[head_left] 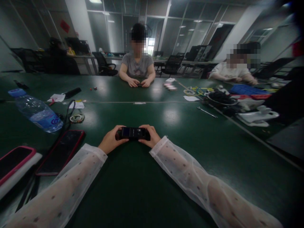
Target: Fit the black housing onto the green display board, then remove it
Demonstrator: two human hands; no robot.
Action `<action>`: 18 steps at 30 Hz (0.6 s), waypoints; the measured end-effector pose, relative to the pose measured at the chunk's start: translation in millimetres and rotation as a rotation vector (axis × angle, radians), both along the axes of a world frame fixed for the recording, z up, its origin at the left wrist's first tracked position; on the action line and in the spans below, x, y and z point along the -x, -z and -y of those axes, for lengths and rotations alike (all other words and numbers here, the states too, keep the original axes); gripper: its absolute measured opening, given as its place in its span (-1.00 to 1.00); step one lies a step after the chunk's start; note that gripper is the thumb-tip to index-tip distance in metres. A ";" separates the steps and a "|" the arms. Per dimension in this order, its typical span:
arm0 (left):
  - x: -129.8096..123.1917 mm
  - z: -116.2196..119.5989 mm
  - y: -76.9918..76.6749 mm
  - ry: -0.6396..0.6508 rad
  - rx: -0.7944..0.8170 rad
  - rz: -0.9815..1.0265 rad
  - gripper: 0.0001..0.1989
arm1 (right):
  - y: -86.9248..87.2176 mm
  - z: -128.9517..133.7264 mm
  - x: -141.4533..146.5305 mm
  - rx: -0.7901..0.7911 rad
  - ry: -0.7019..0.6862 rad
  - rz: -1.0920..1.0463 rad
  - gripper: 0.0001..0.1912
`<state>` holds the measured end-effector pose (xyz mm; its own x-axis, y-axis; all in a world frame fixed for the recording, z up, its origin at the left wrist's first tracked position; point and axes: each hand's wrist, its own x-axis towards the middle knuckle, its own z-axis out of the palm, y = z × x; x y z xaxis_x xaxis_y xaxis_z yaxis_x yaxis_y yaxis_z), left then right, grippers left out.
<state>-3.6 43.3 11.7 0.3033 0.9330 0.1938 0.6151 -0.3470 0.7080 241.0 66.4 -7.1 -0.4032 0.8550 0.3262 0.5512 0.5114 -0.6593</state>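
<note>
A small black device with a lit screen [133, 132] is held level just over the green table [142, 186], or resting on it; I cannot tell which. Around its left end, my left hand [111, 139] is closed, thumb along the near edge and fingers behind. My right hand [151, 135] grips the opposite end in the same way. White text or icons show on the screen, too small to read. Sheer white dotted sleeves cover both my forearms.
Left of my hands lie a red-edged phone [62, 152], a pink-cased phone [16, 158], a water bottle [39, 110] and a beaded bracelet [77, 118]. Rightward are a wrench [207, 112], black cables [220, 98] and a blue tray [247, 89]. Two people sit across the table.
</note>
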 end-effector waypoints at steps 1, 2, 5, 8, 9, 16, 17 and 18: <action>0.0 0.1 -0.2 0.003 0.000 0.000 -0.45 | -0.2 0.0 0.1 -0.004 -0.002 -0.002 -0.39; -0.1 0.1 -0.4 0.005 -0.001 -0.002 -0.45 | -0.3 -0.1 0.3 -0.009 -0.004 -0.005 -0.39; -0.2 0.7 -1.0 0.002 0.002 -0.016 -0.43 | -0.5 -0.4 0.5 -0.020 -0.009 -0.008 -0.38; -0.5 1.6 -2.3 -0.008 0.015 -0.028 -0.39 | -0.7 -0.5 0.6 -0.020 -0.006 -0.002 -0.39; -0.6 1.9 -3.0 -0.011 0.022 -0.030 -0.38 | -0.8 -0.4 0.6 -0.019 -0.005 -0.001 -0.39; 0.1 1.7 -5.0 0.000 0.063 -0.012 -0.47 | -0.3 -0.6 0.8 -0.044 -0.017 -0.011 -0.39; 0.1 1.5 -4.7 -0.004 0.064 -0.010 -0.49 | -0.2 -0.6 0.7 -0.048 -0.021 -0.015 -0.39; 0.0 1.4 -4.5 -0.005 0.067 -0.006 -0.49 | -0.2 -0.6 0.6 -0.049 -0.024 -0.018 -0.39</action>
<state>-3.7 42.0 16.2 0.2993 0.9454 0.1291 0.6212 -0.2958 0.7257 240.5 67.1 -6.9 -0.4176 0.8279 0.3745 0.5266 0.5564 -0.6428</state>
